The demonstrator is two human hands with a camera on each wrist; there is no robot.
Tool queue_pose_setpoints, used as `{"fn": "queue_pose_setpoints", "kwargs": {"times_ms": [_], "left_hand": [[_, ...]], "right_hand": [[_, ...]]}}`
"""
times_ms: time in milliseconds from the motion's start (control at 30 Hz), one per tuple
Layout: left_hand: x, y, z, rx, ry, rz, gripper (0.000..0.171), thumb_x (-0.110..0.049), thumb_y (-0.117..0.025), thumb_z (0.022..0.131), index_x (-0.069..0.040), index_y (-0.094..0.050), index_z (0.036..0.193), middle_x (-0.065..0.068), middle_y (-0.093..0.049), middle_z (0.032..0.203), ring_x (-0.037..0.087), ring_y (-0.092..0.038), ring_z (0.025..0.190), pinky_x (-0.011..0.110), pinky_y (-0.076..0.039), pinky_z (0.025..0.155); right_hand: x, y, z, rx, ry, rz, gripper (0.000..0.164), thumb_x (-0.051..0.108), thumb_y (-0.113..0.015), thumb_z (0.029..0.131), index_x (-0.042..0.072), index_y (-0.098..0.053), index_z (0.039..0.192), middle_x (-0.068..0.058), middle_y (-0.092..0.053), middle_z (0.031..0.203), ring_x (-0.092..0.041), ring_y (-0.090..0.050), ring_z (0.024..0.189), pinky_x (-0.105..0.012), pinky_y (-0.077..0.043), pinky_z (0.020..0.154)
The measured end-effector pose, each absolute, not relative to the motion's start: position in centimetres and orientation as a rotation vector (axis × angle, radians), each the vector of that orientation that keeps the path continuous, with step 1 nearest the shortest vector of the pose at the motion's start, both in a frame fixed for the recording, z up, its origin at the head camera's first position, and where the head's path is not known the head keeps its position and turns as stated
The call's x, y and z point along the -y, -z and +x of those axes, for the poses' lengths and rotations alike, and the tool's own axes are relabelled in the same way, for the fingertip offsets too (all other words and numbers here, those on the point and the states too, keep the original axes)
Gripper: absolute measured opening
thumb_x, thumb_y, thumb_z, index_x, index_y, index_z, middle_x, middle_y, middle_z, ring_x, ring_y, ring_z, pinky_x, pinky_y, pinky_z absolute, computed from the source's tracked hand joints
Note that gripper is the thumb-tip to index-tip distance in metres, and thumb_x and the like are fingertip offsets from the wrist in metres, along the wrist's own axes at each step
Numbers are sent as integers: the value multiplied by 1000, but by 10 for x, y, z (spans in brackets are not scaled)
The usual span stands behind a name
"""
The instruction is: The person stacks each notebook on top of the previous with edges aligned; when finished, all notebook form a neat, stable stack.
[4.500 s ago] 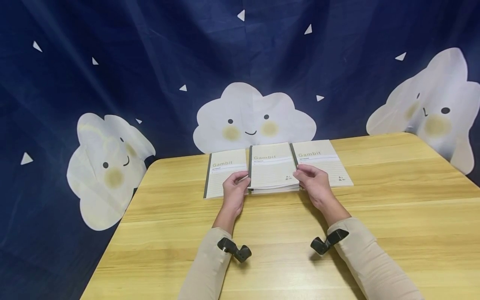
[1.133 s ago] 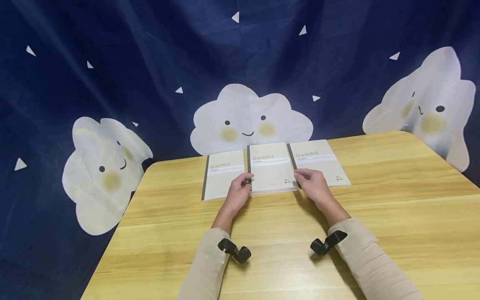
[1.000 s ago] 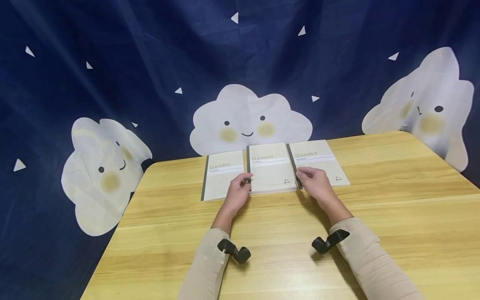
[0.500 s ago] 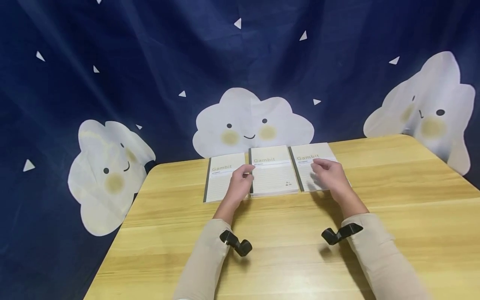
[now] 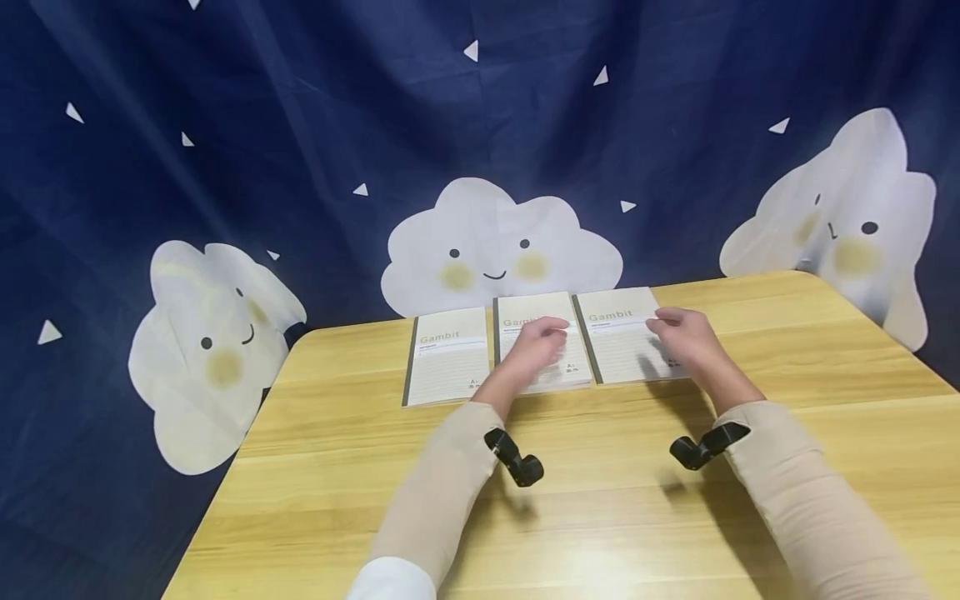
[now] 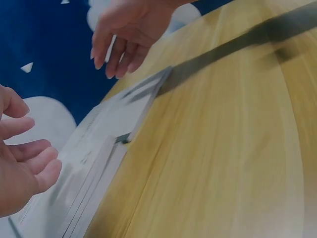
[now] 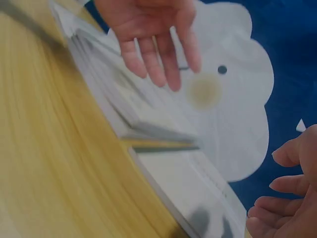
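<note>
Three cream "Gambit" notebooks with dark spines lie in a row at the back of the table: a left notebook (image 5: pixel 447 367), a middle notebook (image 5: pixel 570 354) and a right notebook (image 5: pixel 618 342). In the left wrist view the middle one looks like a stack of several. My left hand (image 5: pixel 534 350) hovers over the middle notebook, fingers loosely bent and holding nothing. Over the right notebook hangs my right hand (image 5: pixel 686 337), its shadow on the cover, also holding nothing. Both wrist views show air between the hands and the covers.
The pale wood table (image 5: pixel 360 483) stretches from the notebooks towards me. A dark blue curtain (image 5: pixel 337 83) with white clouds and small triangles hangs right behind the table's back edge. Black wrist cameras (image 5: pixel 517 462) sit on both beige sleeves.
Earlier both hands held the edges of a notebook at the middle stack; it now lies flat there. The right hand has moved right over the right notebook, and the left hand rightwards over the middle one.
</note>
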State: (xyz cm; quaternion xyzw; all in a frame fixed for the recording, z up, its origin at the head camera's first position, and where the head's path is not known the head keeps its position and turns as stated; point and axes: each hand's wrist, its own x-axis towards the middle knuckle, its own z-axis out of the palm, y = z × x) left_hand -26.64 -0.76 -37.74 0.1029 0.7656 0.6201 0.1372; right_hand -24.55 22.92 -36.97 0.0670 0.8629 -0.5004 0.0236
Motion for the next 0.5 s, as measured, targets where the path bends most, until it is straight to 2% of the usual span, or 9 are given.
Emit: {"fn": "queue_pose_setpoints", "kwargs": {"times_ms": [100, 167, 200, 267, 300, 367, 400, 467, 500], "left_hand": [[-8, 376, -266, -2213, -1762, 309, 42, -7, -45, 91, -2, -49, 132, 24, -51, 129, 34, -55, 108, 40, -49, 92], [-18, 374, -266, -2214, -1749, 319, 44, -6, -44, 90, -2, -48, 134, 24, -50, 129, 27, -58, 91, 35, -51, 82], [-22, 373, -267, -2205, -1746, 314, 45, -5, -44, 90, -2, -47, 135, 24, -50, 131, 23, -56, 81, 33, -50, 76], [-29, 372, -267, -2204, -1720, 290, 45, -7, -45, 91, -3, -47, 136, 21, -49, 133, 14, -48, 72, 29, -46, 69], [-32, 372, -267, -2204, -1703, 280, 46, -8, -45, 91, -3, -46, 137, 20, -48, 134, 13, -47, 72, 29, -46, 70], [-37, 371, -267, -2197, -1660, 249, 47, -11, -46, 93, -3, -42, 139, 16, -43, 140, 16, -54, 83, 32, -49, 76], [-39, 371, -268, -2198, -1635, 235, 48, -13, -46, 93, -3, -41, 140, 15, -41, 143, 19, -56, 95, 34, -50, 83], [-43, 370, -268, -2208, -1578, 211, 52, -17, -47, 93, -3, -36, 142, 13, -37, 146, 26, -52, 117, 40, -47, 94], [-44, 370, -268, -2220, -1544, 204, 54, -19, -47, 93, -2, -35, 143, 11, -34, 148, 28, -45, 126, 42, -45, 99]], "right_hand": [[-235, 371, -246, -2667, 1518, 210, 62, 30, -44, 97, -7, -27, 144, -31, -34, 143, -44, -32, 132, -51, -30, 108], [-238, 372, -246, -2662, 1508, 209, 63, 31, -43, 98, -8, -24, 144, -33, -34, 142, -44, -32, 132, -52, -30, 108], [-239, 372, -246, -2659, 1504, 208, 64, 31, -43, 98, -8, -23, 145, -34, -33, 142, -45, -32, 131, -53, -31, 107], [-240, 372, -247, -2659, 1488, 209, 65, 31, -43, 98, -9, -22, 144, -35, -32, 141, -46, -32, 131, -53, -31, 107], [-241, 372, -247, -2658, 1481, 213, 65, 30, -43, 97, -9, -22, 144, -35, -32, 142, -46, -32, 131, -53, -30, 107], [-242, 373, -248, -2650, 1470, 221, 64, 29, -43, 97, -10, -22, 144, -35, -30, 142, -46, -31, 131, -54, -30, 108], [-242, 373, -248, -2646, 1466, 222, 65, 29, -43, 97, -10, -21, 144, -36, -29, 143, -47, -30, 132, -54, -29, 108], [-243, 374, -248, -2637, 1462, 227, 65, 29, -43, 97, -10, -21, 144, -36, -28, 143, -47, -30, 132, -54, -29, 108], [-244, 374, -248, -2634, 1457, 230, 66, 30, -42, 97, -10, -20, 144, -36, -28, 143, -48, -30, 132, -54, -29, 108]]}}
